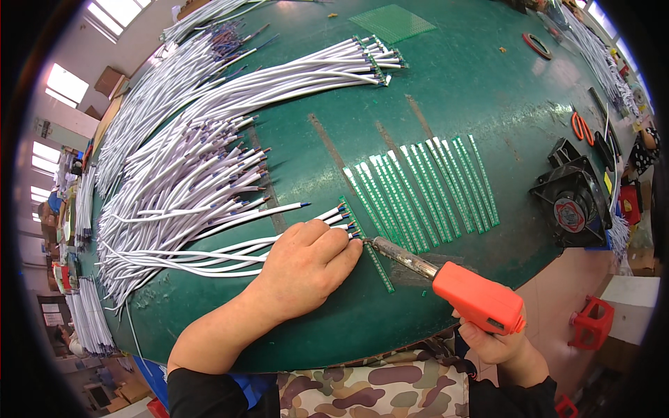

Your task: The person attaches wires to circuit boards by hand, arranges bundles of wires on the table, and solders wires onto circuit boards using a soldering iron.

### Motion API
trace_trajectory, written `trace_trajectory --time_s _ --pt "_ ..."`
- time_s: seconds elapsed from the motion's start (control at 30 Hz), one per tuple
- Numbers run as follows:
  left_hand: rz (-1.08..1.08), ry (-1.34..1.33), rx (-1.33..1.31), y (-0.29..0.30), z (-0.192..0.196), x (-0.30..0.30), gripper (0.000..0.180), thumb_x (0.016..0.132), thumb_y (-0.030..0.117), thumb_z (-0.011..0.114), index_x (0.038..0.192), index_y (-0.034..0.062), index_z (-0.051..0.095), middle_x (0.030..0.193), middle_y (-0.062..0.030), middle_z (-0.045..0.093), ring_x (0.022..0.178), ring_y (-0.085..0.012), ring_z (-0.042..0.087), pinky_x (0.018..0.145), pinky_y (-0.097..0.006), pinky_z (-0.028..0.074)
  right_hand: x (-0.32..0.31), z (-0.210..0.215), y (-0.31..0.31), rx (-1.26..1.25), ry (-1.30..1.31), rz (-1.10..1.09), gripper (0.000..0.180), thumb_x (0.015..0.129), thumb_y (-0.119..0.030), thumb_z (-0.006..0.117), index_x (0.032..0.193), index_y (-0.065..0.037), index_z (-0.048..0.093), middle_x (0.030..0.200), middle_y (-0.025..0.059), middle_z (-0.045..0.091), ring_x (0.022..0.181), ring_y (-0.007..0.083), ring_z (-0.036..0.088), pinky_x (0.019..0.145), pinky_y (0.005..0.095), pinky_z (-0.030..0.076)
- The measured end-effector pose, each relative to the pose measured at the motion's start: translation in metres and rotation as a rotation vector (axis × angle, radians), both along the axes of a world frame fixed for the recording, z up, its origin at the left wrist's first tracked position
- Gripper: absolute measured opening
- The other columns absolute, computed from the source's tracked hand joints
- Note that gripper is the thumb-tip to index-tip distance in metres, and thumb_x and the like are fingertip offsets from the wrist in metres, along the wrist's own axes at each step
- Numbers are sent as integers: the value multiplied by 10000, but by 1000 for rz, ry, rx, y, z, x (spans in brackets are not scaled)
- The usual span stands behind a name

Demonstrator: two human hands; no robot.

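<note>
My left hand (306, 263) is closed over the ends of several white cables (230, 252), pressing them against a narrow green circuit board strip (382, 273). Coloured wire ends of other cables meet the strip just above my fingers. In my right hand (491, 341) is a red soldering gun (481, 298). Its metal barrel points left, and the tip is at the strip beside my left fingertips; whether it touches cannot be made out. To the right of this strip lies a row of several loose green strips (425, 191), side by side.
A large heap of white cables (174, 171) covers the left side of the green table (300, 150). Cables joined to boards (376, 61) lie at the back. A black fan (573, 205), orange-handled scissors (581, 128) and a tape roll (536, 46) are on the right. A red stool (592, 322) stands beyond the edge.
</note>
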State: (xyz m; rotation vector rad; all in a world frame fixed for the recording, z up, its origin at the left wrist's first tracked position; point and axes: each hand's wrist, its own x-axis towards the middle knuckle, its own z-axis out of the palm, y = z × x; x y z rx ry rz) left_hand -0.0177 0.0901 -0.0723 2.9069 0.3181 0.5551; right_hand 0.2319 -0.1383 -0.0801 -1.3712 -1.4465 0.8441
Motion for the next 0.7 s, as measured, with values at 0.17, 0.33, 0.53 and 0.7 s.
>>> trace_trajectory --time_s 0.17,0.33,0.53,0.7 --pt "1 13 8 -1 0 1 289 738 61 683 1021 11 707 874 -58 598 745 -238 589 633 -371 484 0 0 0 35 -83 5 476 824 -108 783 1234 59 609 1178 198 682 979 319 715 839 401 579" --pt "9 8 15 -1 -1 2 272 733 58 697 1002 18 707 868 -51 590 735 -232 581 620 -365 476 -3 3 6 103 -124 2 489 793 -70 798 1212 85 599 1100 183 705 865 319 729 770 387 588" --pt "11 12 11 -2 0 3 270 728 58 704 995 20 705 868 -51 588 736 -235 581 619 -369 478 -5 8 11 160 -181 -17 512 753 -52 806 1198 90 597 1051 178 713 761 308 717 678 374 576" --pt "7 3 7 0 -1 3 280 723 60 705 1000 21 703 871 -55 589 738 -238 582 620 -372 480 3 7 1 117 -174 9 521 761 -96 806 1202 81 594 1032 182 711 745 318 705 666 385 569"
